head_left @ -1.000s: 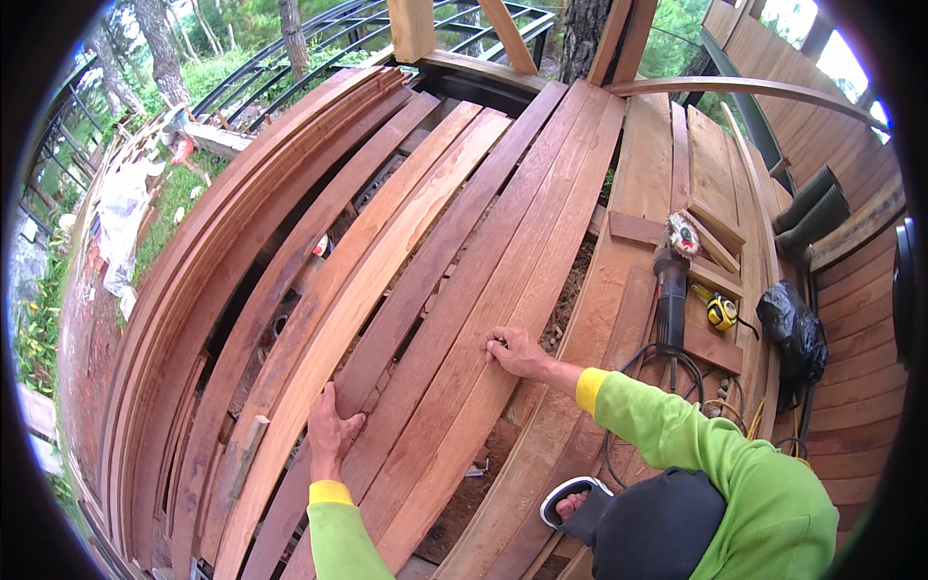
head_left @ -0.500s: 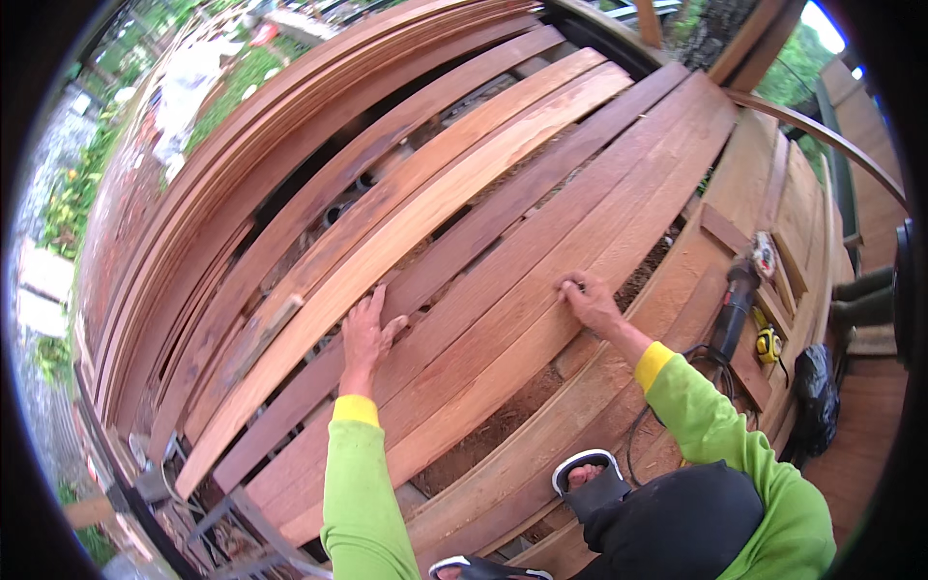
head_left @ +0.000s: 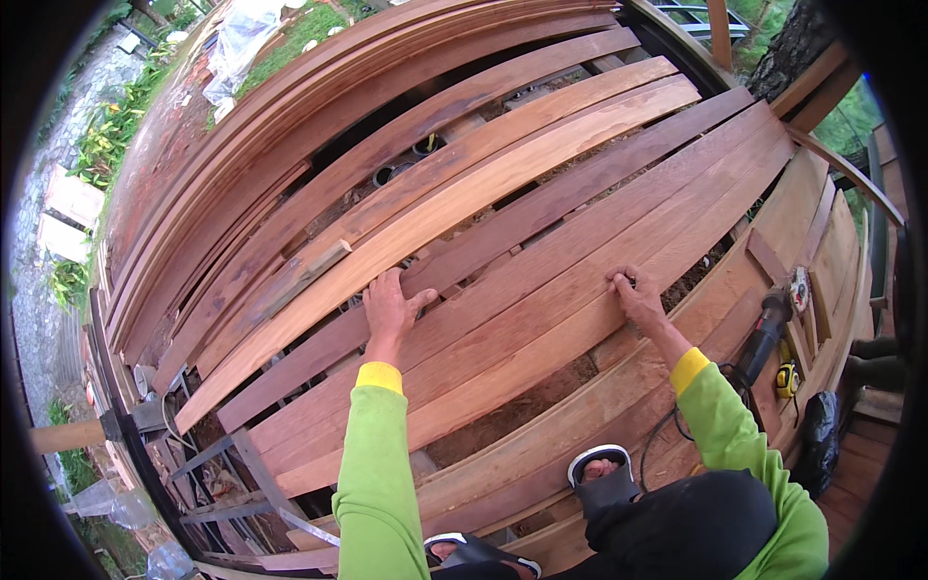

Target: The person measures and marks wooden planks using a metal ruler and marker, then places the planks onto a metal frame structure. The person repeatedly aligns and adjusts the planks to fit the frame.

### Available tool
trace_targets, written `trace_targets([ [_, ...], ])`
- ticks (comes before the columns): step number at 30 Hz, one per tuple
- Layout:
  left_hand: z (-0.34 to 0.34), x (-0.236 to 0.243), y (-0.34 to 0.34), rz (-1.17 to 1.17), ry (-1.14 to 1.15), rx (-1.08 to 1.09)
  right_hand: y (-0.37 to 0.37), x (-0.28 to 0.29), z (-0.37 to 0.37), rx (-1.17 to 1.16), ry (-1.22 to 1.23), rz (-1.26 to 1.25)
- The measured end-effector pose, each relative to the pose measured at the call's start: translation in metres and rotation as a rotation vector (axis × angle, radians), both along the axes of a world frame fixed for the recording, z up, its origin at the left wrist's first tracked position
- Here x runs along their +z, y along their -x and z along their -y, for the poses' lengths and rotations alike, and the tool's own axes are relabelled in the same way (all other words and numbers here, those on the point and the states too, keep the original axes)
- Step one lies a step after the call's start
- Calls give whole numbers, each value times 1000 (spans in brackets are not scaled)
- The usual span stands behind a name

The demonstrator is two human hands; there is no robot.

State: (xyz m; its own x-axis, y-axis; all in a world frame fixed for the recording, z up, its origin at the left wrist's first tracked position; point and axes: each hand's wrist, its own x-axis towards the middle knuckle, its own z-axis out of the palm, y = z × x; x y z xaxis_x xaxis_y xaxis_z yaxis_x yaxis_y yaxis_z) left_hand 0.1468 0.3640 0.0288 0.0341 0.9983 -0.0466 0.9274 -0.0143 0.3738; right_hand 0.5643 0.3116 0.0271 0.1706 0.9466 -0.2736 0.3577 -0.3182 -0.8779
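Left of centre, your left hand [head_left: 391, 311] spreads over the dark plank [head_left: 580, 193]; press evenly. Your right hand [head_left: 640, 302] curls, any pinch indiscernible.

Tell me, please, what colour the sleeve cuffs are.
The sleeve cuffs are bright yellow, best seen in the head view.

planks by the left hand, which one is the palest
The long light-orange plank just beyond the left hand; the reddish-brown plank under that hand and others nearby are darker.
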Motion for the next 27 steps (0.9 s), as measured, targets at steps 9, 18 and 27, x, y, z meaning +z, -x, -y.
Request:
trace_targets([
  [9, -2, 8, -8, -38, 22, -53, -8, -5, 3, 37, -79, 88],
  [18, -2, -9, -4, -67, -50, -32, -5, 10, 0, 13, -16, 34],
  [27, -1, -21, 3, -86, -75, 0, 2, 16, 0, 0, 19, -22],
])
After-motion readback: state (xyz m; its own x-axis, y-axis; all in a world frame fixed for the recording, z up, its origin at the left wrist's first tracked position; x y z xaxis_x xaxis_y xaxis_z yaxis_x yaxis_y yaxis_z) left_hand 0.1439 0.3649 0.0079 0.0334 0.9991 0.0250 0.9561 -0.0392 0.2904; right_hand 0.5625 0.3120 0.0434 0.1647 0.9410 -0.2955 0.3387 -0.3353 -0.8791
